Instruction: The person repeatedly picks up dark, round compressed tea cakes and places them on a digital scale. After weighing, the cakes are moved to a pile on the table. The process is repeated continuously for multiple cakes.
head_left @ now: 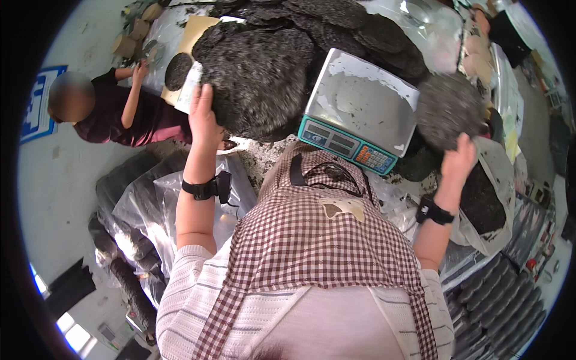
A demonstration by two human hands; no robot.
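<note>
My right hand (459, 157) grips the lower edge of a round, dark seaweed cake (451, 111), blurred by motion, just right of the weighing scale (363, 99). On the left, my left hand (206, 123) is closed at the edge of a larger dark seaweed cake (261, 81), also somewhat blurred; its thumb is mostly hidden. A white strip (189, 89) shows beside those fingers; whether they touch it I cannot tell. The scale has a silver pan with dark crumbs and a teal front with buttons.
Behind the scale lies a heap of dark seaweed cakes (342, 24). A small dark disc (178, 71) lies on tan board at the left. Another person (132, 111) works far left. Clear plastic bags (153, 198) stand lower left; an open sack (501, 198) is at right.
</note>
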